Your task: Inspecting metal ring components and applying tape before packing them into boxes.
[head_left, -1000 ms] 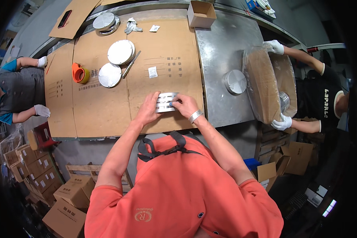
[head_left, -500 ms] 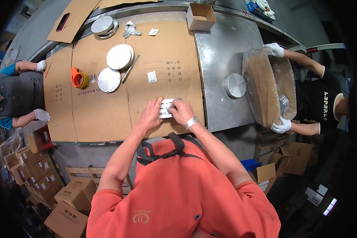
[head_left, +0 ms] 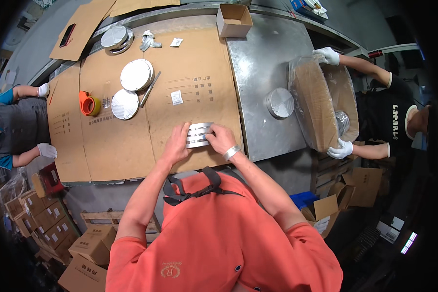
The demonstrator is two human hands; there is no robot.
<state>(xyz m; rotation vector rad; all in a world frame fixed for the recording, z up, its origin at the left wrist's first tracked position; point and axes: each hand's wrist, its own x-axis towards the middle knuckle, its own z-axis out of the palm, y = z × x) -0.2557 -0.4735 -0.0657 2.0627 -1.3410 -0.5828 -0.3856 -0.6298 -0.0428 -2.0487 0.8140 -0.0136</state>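
Note:
Near the front edge of the cardboard-covered table, I hold a silver metal piece with rows of slots (head_left: 198, 136) between both hands. My left hand (head_left: 178, 144) grips its left edge, fingers curled round the side. My right hand (head_left: 221, 139) is closed on its right edge, with a bracelet at the wrist. Whether it is one part or a stack of discs, I cannot tell. Beyond my hands lies a small white packet (head_left: 176, 97). Farther left are round metal discs, one ridged (head_left: 125, 104) and a stacked pair (head_left: 135, 75), beside a thin metal tool (head_left: 151, 89).
An orange tape dispenser (head_left: 86, 103) and a crumpled glove (head_left: 149, 41) lie on the cardboard. A small open box (head_left: 234, 22) stands at the back. At right, a co-worker's gloved hands (head_left: 340, 149) hold a lined carton (head_left: 312, 107) near another disc (head_left: 280, 102). Another person stands left.
My right fingers have shifted from across the slotted metal piece toward its right edge, exposing more of its face. The whole view has moved slightly, with the table contents sitting farther left.

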